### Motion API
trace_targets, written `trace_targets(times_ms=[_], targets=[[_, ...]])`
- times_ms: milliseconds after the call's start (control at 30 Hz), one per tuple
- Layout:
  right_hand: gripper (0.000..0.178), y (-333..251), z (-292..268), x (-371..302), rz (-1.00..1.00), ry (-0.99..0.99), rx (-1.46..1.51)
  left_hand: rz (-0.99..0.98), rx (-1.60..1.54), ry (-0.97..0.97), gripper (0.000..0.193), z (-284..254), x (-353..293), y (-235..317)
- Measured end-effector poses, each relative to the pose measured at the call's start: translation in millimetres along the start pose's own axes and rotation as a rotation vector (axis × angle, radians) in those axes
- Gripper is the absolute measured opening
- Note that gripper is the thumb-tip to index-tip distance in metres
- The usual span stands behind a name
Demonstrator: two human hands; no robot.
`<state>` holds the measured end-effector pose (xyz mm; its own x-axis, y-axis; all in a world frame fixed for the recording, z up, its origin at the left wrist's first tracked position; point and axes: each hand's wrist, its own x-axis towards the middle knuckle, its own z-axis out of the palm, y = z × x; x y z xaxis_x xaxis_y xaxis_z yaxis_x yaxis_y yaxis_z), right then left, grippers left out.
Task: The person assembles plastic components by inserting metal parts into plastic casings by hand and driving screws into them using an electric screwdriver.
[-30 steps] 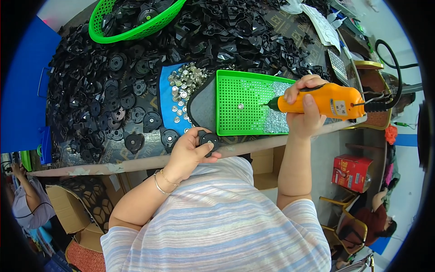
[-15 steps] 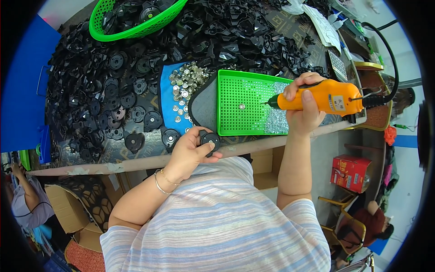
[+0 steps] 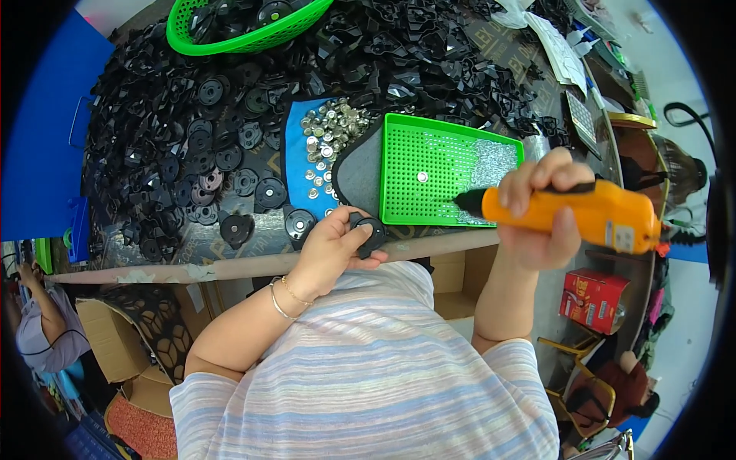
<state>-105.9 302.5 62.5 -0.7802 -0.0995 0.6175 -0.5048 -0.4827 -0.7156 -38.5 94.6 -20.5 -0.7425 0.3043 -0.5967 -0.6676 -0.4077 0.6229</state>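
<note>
My left hand [image 3: 332,247] is closed around a round black plastic part [image 3: 373,234] at the table's front edge, its thumb pressed on top. In my right hand [image 3: 543,218] is an orange electric screwdriver [image 3: 594,217], its dark tip pointing left above the green perforated tray [image 3: 389,165]. Small silver screws [image 3: 494,159] are heaped at the tray's right end, and one round metal piece [image 3: 422,177] lies near its middle. Left of the tray, several silver metal caps [image 3: 328,138] rest on a blue cloth [image 3: 295,157]. Another black disc with a metal centre [image 3: 299,224] lies beside my left hand.
Heaps of black plastic parts [image 3: 368,57] cover the back and left of the table. A green basket [image 3: 199,47] of parts stands at the far left. A red box [image 3: 594,299] is at the right below the table. Other people sit at both sides.
My right hand has lowered the screwdriver and drawn it toward me and to the right, turning it slightly. My left hand keeps its hold on the black part. The whole view has shifted a little.
</note>
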Motion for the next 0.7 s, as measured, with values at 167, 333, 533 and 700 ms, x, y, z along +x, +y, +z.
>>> trace_targets(times_ms=[167,333,533,700], targets=[[0.032,-3,46,-21,0.199,-0.084,0.132,0.006,-0.008,-0.022,0.017,-1,1,-1],[0.031,14,46,-23,0.173,-0.265,0.165,0.038,0.013,-0.005,0.017,0,1,-3],[0.032,17,53,-28,0.213,-0.279,0.126,0.049,0.020,-0.011,0.016,-1,0,-3],[0.030,16,55,-28,0.240,-0.310,0.126,0.039,0.033,0.003,0.015,0,1,-3]])
